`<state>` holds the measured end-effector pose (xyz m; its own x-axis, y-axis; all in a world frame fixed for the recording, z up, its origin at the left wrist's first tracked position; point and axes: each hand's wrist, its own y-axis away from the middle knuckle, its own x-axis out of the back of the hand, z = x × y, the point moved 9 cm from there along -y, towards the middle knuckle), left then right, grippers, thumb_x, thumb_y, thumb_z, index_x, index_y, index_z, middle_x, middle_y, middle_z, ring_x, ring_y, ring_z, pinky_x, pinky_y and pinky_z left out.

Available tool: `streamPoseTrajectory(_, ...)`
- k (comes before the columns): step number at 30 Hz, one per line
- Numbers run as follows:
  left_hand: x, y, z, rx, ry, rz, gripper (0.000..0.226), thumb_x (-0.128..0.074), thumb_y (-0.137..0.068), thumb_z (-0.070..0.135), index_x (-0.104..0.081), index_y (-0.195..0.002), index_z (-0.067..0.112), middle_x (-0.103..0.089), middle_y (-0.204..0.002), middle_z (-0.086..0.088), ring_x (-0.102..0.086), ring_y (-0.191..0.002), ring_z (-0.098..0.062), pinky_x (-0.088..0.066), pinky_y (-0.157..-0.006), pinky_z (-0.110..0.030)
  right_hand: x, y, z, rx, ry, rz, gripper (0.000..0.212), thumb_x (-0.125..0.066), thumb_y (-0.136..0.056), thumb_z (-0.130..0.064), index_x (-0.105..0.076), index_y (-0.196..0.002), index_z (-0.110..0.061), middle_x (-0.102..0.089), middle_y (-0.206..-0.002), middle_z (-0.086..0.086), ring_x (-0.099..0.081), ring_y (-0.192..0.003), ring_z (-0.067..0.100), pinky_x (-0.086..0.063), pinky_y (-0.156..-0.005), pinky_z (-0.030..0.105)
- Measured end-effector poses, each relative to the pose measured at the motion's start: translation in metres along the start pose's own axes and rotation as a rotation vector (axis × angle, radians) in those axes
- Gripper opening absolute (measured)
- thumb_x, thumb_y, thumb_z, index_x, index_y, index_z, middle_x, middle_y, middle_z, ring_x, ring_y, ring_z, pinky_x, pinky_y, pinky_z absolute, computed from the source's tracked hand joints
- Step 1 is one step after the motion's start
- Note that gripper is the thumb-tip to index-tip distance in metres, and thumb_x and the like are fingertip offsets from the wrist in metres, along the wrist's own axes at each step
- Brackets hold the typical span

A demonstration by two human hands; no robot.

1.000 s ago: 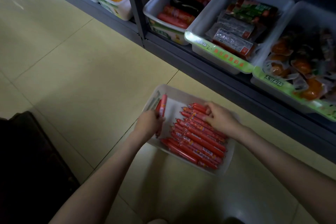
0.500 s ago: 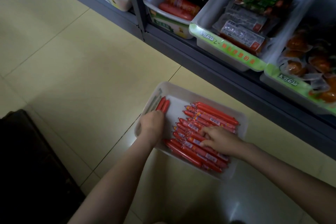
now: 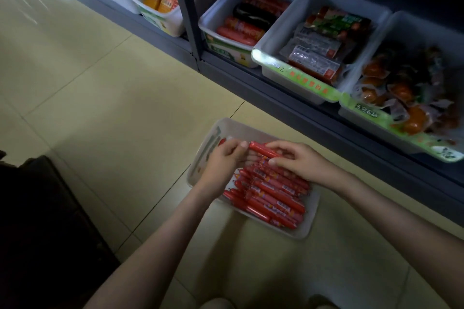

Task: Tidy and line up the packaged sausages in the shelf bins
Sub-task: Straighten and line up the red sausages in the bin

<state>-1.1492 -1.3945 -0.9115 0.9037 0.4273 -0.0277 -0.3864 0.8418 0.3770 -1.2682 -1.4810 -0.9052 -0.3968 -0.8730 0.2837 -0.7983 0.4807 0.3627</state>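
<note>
L hand (image 3: pixel 221 162): fingers curled, pinched one end of a red sausage (image 3: pixel 262 150), held just above floor bin (image 3: pixel 308 232).
Loose piece (image 3: pixel 222 142): lay by bin's L wall, mostly hidden behind L hand; count unclear.
R hand (image 3: pixel 298 162): fingertips curled over same sausage's other end; thumb pos. unclear.
Stack (image 3: pixel 271 198): filled bin's R half, approx. parallel, a few askew.
Risk: slick casing could've slipped from two light pinches, dropped crosswise & knocked stack out of line.
Shelf bins (image 3: pixel 221 5): sat well apart, up & R.
</note>
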Motion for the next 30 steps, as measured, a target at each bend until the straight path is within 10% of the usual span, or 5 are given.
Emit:
streamPoseTrajectory(6,-0.005,0.014,0.009,0.064,0.062,-0.077,0.023,-0.056,-0.094,0.015,-0.057,-0.113,0.004,-0.067,-0.099,-0.012,-0.069,-0.088,-0.02,-0.056,-0.082,-0.03,0.008,0.017,0.003,-0.076,0.137,-0.046,0.028,-0.069,-0.086,-0.014,-0.066,-0.113,-0.021,-0.071,-0.092,-0.001,-0.07,-0.076,0.007,-0.056,-0.071,0.025)
streamPoseTrajectory(11,0.0,0.009,0.013,-0.035,-0.224,-0.028,0.011,-0.059,-0.091,0.01,-0.064,-0.081,0.01,-0.068,-0.075,-0.006,-0.066,-0.071,-0.019,-0.056,-0.075,-0.031,-0.004,0.022,-0.008,-0.058,0.21,-0.116,0.035,-0.073,-0.082,-0.016,-0.063,-0.113,-0.029,-0.069,-0.097,-0.004,-0.069,-0.088,0.012,-0.057,-0.079,0.026)
streamPoseTrajectory(18,0.041,0.013,-0.011,0.077,-0.038,0.07,0.024,-0.051,-0.095,0.003,-0.057,-0.071,0.004,-0.062,-0.055,-0.001,-0.055,-0.054,-0.014,-0.048,-0.052,-0.016,0.035,0.032,0.001,-0.081,-0.174,0.058,0.015,-0.065,-0.085,-0.004,-0.068,-0.097,-0.012,-0.071,-0.078,0.002,-0.065,-0.071,0.014,-0.054,-0.068,0.023)
streamPoseTrajectory(26,-0.035,0.04,0.021,-0.14,-0.985,-0.362,0.024,-0.056,-0.093,0.035,-0.065,-0.104,0.016,-0.069,-0.099,0.0,-0.062,-0.089,-0.012,-0.046,-0.082,-0.027,0.037,0.03,-0.006,0.004,-0.423,0.252,0.009,-0.059,-0.087,0.005,-0.059,-0.082,-0.003,-0.065,-0.057,0.004,-0.059,-0.05,0.01,-0.049,-0.053,0.017)
streamPoseTrajectory(30,-0.048,0.037,0.031,-0.169,-0.97,-0.361,0.024,-0.048,-0.098,0.027,-0.066,-0.106,0.014,-0.069,-0.104,-0.002,-0.059,-0.103,-0.015,-0.03,-0.105,-0.028,0.041,0.028,-0.021,0.068,-0.386,0.324,0.019,-0.054,-0.093,-0.003,-0.056,-0.075,-0.006,-0.058,-0.054,0.005,-0.052,-0.047,0.012,-0.044,-0.05,0.021)
